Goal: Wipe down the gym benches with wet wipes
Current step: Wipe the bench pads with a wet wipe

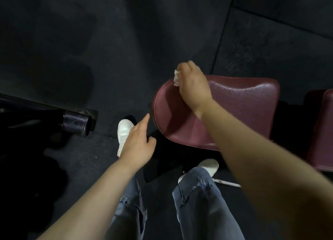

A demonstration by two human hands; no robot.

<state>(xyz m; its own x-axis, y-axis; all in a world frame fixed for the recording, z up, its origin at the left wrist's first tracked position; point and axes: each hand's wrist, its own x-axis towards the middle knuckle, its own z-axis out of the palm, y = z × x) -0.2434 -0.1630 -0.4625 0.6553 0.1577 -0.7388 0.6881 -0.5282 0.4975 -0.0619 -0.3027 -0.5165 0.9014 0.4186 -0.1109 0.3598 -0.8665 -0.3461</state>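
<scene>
Now wiping far rim | your right hand (193,84) is pinching the wet wipe (177,78) at the maroon bench (243,102) pad's far-left corner | left hand (137,140) is hanging loose, empty | keep pressing flat, overlapping strokes toward you.

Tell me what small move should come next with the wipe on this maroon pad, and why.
Probably draw the right hand, gripping the crumpled white wet wipe, back across the padded maroon vinyl bench seat. The wipe sits at the far rounded corner, and most of the seat lies nearer the person. The left hand hangs free.
</scene>
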